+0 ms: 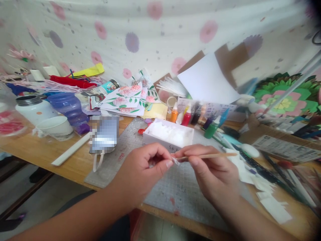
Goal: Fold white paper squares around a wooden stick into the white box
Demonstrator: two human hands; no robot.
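My left hand (147, 167) is closed in a pinch on a small white piece (176, 162), which looks like cotton or thin paper; its kind is not clear. In my right hand (213, 167) is a thin wooden stick (218, 155), gripped between thumb and fingers, its left end meeting the white piece. Both hands are held over a grey cutting mat (170, 197). Just beyond them stands a white box (168, 142) filled with fluffy white cotton (168, 131).
Small paint bottles, among them a red one (187, 117) and a green one (212, 129), stand behind the box. Flower pictures (127, 97) lie at the back. A white cup (55, 127) is at the left, a cardboard box (283, 137) at the right. White paper scraps (274, 206) lie right.
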